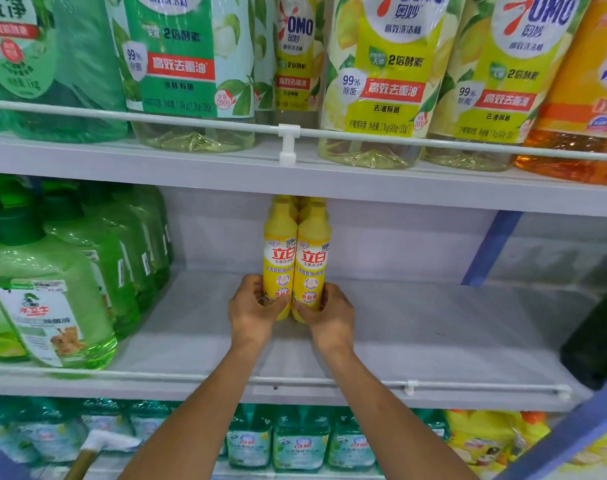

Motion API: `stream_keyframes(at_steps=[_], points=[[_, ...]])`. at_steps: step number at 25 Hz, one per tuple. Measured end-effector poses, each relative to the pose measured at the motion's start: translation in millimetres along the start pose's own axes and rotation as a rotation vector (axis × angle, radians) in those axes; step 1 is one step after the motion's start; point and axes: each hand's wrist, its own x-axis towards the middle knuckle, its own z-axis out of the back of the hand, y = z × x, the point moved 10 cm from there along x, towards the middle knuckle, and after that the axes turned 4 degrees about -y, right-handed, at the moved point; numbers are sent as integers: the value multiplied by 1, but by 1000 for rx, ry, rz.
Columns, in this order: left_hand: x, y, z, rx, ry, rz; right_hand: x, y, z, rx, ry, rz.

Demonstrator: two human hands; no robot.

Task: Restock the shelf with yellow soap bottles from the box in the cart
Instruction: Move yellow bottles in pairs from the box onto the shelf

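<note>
Forearms are stretched forward over the rail, and two yellow soap bottles (296, 261) are gripped low down: the left hand (251, 311) is closed around the left one, the right hand (331, 315) around the right one. Both are held upright, touching, on the bare grey shelf (433, 334), with more yellow caps behind. Green bottles (52, 282) are ranged at left; larger detergent bottles (381, 64) are stocked above.

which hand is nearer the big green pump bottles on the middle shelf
Left. The left hand is on the side facing the green pump bottles; the right hand is farther away.
</note>
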Motion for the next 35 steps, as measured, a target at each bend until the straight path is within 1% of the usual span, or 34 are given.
stream_keyframes(at_steps=[7, 13, 16, 19, 21, 24, 26, 29, 31, 33, 35], points=[[2, -1, -1, 27, 14, 3, 1, 5, 2, -49, 2, 8], [-2, -11, -1, 102, 22, 10, -2, 14, 7, -62, 30, -5], [-2, -14, -1, 185, 99, 31, -12, 21, 13, -72, 48, 20], [-11, -22, 1, 395, 274, 40, -24, 32, 27, -186, 66, 102], [-25, -32, 4, 548, 399, -6, -32, 40, 34, -303, 130, 168], [-51, -50, 12, 799, 542, -161, -43, 49, 39, -555, 249, 301], [-73, -56, 20, 968, 618, -233, -54, 51, 42, -685, 334, 357], [-107, -65, 37, 1164, 649, -339, -86, 57, 43, -846, 431, 492], [-128, -70, 49, 1244, 679, -382, -114, 65, 47, -883, 464, 567], [-145, -78, 59, 1293, 688, -447, -139, 72, 53, -913, 478, 604], [-160, -88, 68, 1272, 688, -499, -163, 80, 61, -927, 468, 601]])
